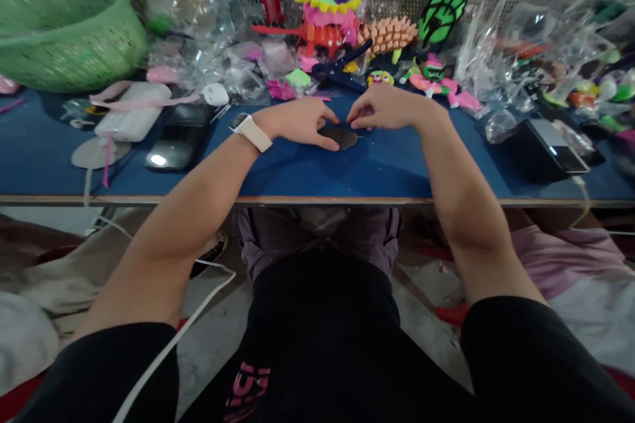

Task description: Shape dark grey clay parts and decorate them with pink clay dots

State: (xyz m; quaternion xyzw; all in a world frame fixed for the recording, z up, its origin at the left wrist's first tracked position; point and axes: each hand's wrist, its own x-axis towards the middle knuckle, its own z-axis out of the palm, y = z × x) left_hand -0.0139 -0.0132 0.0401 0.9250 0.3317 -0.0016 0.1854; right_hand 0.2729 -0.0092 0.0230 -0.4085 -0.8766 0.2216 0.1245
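Observation:
A flat, dark grey oval piece (346, 140) lies on the blue table in front of me; its material is hard to tell. My left hand (305, 122), with a white watch on its wrist, holds the piece at its left side between thumb and fingers. Just above the right end of the piece, my right hand (389, 107) has thumb and fingertips drawn together in a pinch. Whatever they pinch, if anything, is too small to see. A few pale specks dot the table beside the piece.
Colourful modelled figures, such as a red animal (325, 36) and a spiky orange one (389, 36), crowd the back amid clear plastic wrappers. A green basket (64, 46), a white power bank (133, 111) and a dark phone (179, 135) are leftward. A black box (540, 149) stands right.

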